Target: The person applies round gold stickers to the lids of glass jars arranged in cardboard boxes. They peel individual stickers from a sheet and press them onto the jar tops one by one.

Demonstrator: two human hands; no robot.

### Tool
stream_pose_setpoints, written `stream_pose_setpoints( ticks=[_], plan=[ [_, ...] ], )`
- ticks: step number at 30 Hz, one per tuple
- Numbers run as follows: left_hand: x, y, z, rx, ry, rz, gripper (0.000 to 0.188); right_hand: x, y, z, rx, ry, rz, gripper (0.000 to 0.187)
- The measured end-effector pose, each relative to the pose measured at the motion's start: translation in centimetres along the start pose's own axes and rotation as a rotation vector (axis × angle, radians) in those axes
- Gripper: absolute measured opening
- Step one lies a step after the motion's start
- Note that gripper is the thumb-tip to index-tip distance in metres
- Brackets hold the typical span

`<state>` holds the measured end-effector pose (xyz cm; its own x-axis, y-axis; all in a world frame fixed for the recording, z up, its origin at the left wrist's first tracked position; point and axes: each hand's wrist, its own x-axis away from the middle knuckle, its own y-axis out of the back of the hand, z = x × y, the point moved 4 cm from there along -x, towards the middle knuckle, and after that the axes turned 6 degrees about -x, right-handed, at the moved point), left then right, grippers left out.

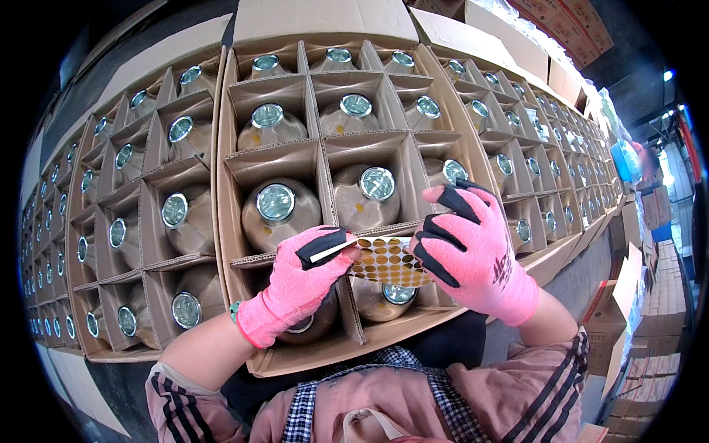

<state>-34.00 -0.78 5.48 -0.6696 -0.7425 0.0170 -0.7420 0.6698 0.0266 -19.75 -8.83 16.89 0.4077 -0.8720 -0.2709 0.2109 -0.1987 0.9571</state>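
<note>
Nearest, just on the wearer's side of the middle carton [295, 359], are a checked apron strap [301, 410] and striped pink sleeves [509, 384]. Above that carton's near end is the sticker sheet [380, 260], with rows of round gold stickers. It looks light and flexible, likely to bend if pushed, and best taken by its edges. The left hand [295, 275], in a pink glove with black finger panels, closes thumb and fingers on the sheet's left end; a narrow pale strip [330, 251] sits in the same grip. The right hand [473, 247], gloved alike, curls its lower fingers around the sheet's right end, its forefinger lifted apart and slightly bent; whether that tip carries anything, I cannot tell.

Under the hands, in the middle carton's cells, stand glass jars [282, 227], probably slippery and fragile. Small yellow dots [360, 209] show on some. Further cartons flank the middle carton; far beyond its right side is a blurred person [650, 164].
</note>
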Motion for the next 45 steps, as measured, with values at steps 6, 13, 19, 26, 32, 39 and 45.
stream_pose_setpoints(
  ticks=[6,13,19,26,32,39,45],
  plan=[
    [0.1,0.2,0.3,-0.018,0.005,-0.027,0.019,-0.8,2.0,-1.9,-0.319,-0.095,-0.103,0.024],
    [-0.4,-0.5,-0.4,-0.045,-0.034,0.061,0.02,-2.5,-3.1,-19.4,-0.094,-0.599,-0.02,0.019],
    [-0.2,-0.5,-0.6,-0.02,0.075,0.082,0.016,-4.6,-9.9,-24.5,0.208,-0.613,0.401,0.029],
    [-0.2,-0.6,-0.5,-0.064,-0.034,0.098,0.014,-6.0,-11.2,-24.4,0.387,-0.461,0.6,0.034],
    [-0.2,-0.5,-0.5,-0.072,-0.02,0.089,0.015,-6.8,-11.0,-23.7,0.529,-0.437,0.536,0.034],
    [-0.4,-0.5,-0.1,-0.026,-0.016,0.082,0.019,-5.2,-5.0,-21.1,0.205,-0.539,-0.101,0.025],
    [0.0,-0.1,-0.3,-0.081,-0.08,-0.001,0.019,-3.2,2.3,-5.7,-0.401,-0.325,-0.207,0.019]
  ],
)
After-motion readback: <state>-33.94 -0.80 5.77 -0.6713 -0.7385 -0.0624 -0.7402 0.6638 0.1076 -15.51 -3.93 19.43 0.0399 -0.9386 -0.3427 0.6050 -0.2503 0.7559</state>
